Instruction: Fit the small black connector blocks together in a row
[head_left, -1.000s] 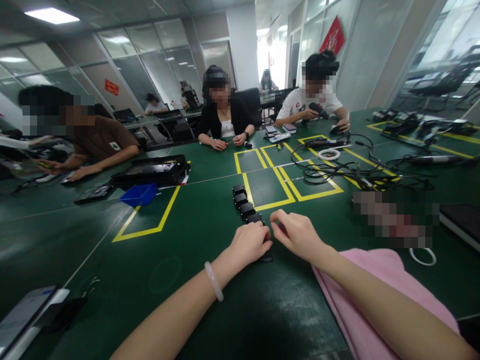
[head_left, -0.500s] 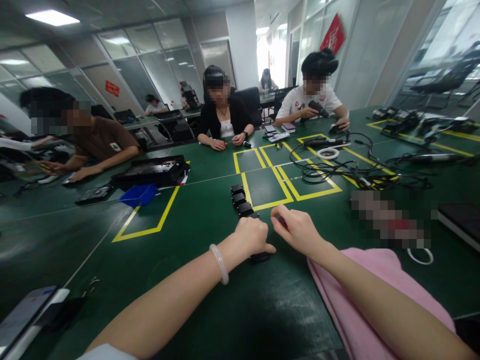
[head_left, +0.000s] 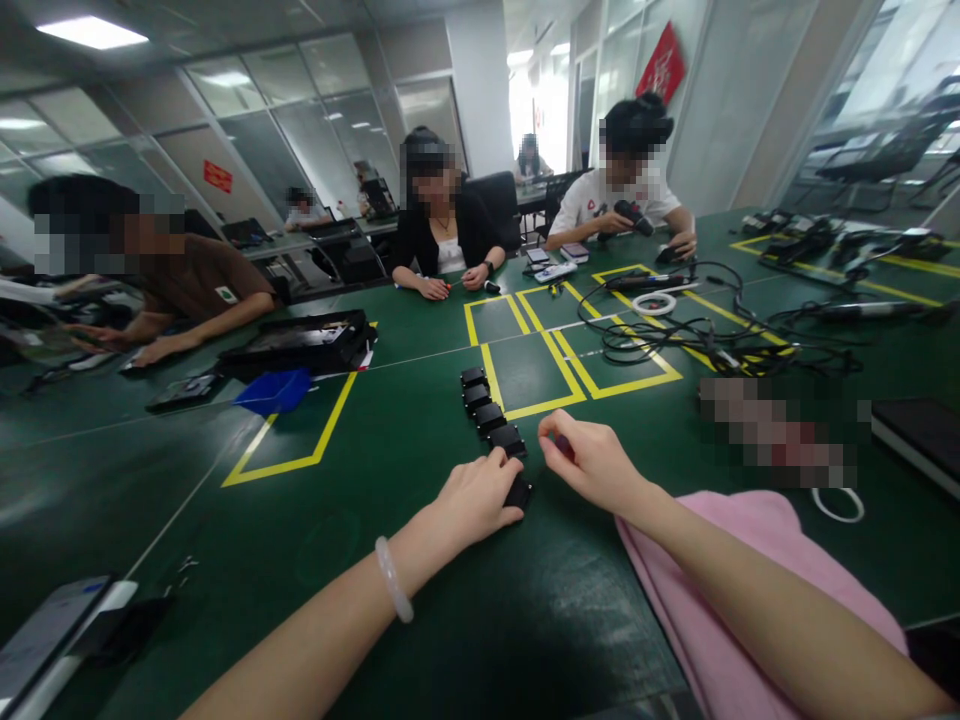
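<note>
Several small black box-shaped parts (head_left: 489,418) stand in a slanting row on the green table, beside a yellow tape square. My left hand (head_left: 476,490), with a pale bangle at the wrist, has its fingers and thumb closed around the nearest black box-shaped part (head_left: 519,492), which stays on the tabletop. Just right of the row, my right hand (head_left: 592,455) is raised a little, fingers curled in a pinch. Something small and dark shows inside its curl, too hidden to name.
Pink cloth (head_left: 720,540) lies under my right forearm. A blue tray (head_left: 274,390) and a black open case (head_left: 300,340) are to the left. Tangled black cables (head_left: 660,340) lie at the right. A phone (head_left: 56,635) sits near left. Several people sit around the table.
My left hand has shifted left and toward me, uncovering more of the row, and its fingers now rest on the nearest black part. My right hand has barely moved.
</note>
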